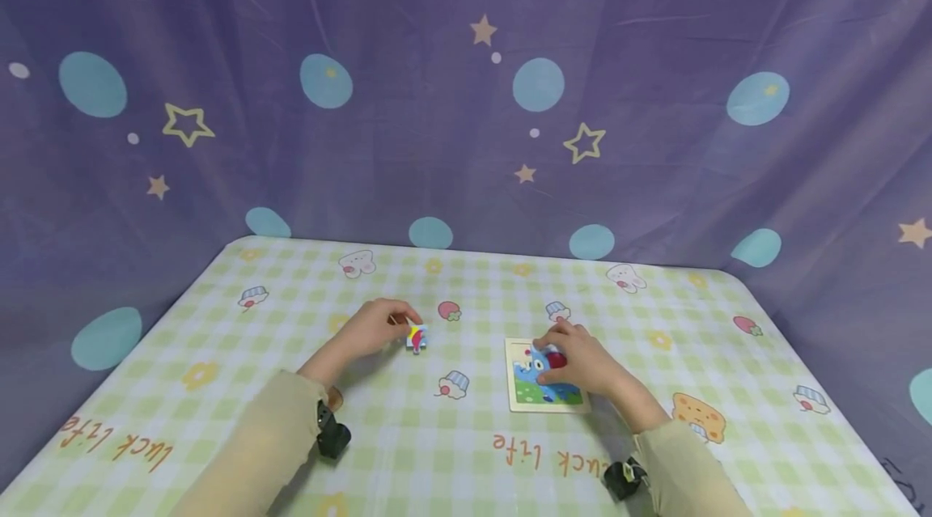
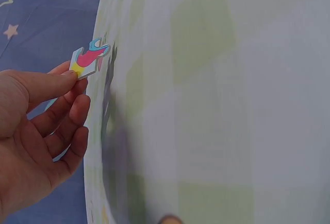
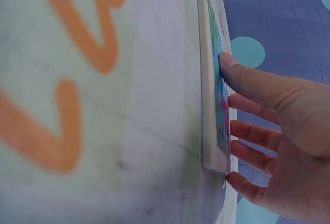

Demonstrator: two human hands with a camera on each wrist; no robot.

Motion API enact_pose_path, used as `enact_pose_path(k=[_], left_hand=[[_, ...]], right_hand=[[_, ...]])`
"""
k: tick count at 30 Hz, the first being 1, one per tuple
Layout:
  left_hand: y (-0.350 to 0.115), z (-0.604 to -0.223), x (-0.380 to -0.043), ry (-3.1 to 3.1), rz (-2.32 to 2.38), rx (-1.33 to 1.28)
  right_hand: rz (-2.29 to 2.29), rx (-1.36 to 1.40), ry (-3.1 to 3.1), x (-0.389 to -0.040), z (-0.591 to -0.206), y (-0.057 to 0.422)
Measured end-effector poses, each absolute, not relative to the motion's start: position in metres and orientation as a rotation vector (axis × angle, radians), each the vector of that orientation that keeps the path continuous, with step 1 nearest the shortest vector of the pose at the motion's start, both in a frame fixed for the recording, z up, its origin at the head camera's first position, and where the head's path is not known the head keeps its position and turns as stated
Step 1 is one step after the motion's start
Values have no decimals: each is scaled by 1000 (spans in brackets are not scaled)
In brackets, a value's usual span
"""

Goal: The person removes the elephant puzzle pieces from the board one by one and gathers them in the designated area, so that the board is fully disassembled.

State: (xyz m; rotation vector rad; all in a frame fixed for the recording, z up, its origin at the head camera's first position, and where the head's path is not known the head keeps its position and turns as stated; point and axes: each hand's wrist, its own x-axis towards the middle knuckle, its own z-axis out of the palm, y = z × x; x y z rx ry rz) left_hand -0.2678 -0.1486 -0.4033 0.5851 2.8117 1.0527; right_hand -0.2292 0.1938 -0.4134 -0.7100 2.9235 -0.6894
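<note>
Pink, yellow and pale blue, the small flat jigsaw piece [image 2: 92, 58] is probably handling as light and stiff, best taken by its edges; your left hand [image 1: 374, 328] is pinching it, left of the pale-framed blue-elephant puzzle board [image 1: 513, 379], where your right hand [image 1: 582, 359] is resting, loosely spread.

My remote feed: a draped-off tabletop nook, apparently a filming set-up; home or studio, I can't tell. Purple drape [image 1: 437, 169], stars and blue dots, wraps 9 through 12 to 3 o'clock. Check-covered table [image 1: 408, 468], cupcake prints, at 6. Black wrist cameras [image 1: 332, 434] at 7 and 5.
</note>
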Motion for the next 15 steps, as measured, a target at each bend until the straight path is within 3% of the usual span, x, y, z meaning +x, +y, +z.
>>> enact_pose_path(k=[15], left_hand=[[-176, -404, -267, 2804, 1033, 548]], right_hand=[[-685, -679, 2927, -230, -415, 194]])
